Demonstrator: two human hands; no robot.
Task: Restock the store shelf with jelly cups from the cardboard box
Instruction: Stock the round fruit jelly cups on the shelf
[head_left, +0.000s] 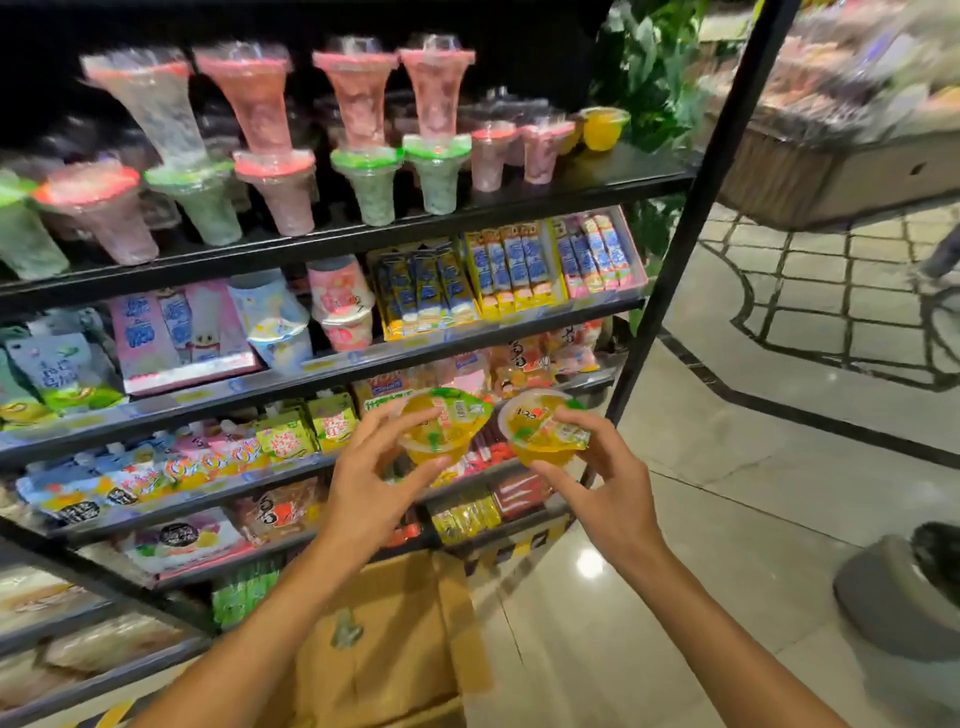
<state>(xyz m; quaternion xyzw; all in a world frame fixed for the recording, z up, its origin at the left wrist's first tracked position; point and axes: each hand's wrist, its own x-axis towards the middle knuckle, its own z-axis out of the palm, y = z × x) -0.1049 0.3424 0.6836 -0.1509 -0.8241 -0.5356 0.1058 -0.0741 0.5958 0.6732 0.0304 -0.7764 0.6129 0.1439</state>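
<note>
My left hand (371, 480) grips a yellow jelly cup (441, 423) between thumb and fingers, held in the air in front of the lower shelves. My right hand (605, 480) grips a second yellow jelly cup (540, 428) just to the right, tilted with its printed lid facing me. The two cups are close together but apart. Below my forearms stands the open cardboard box (395, 649) on the floor. One yellow jelly cup (602, 127) sits at the right end of the top shelf (613, 179).
Tall pink and green dessert cups (363, 130) fill most of the top shelf. Lower shelves hold snack packs and sweets. A black upright post (696, 218) frames the rack's right side. Tiled floor lies to the right, with a grey base (893, 597) and a display counter (831, 171).
</note>
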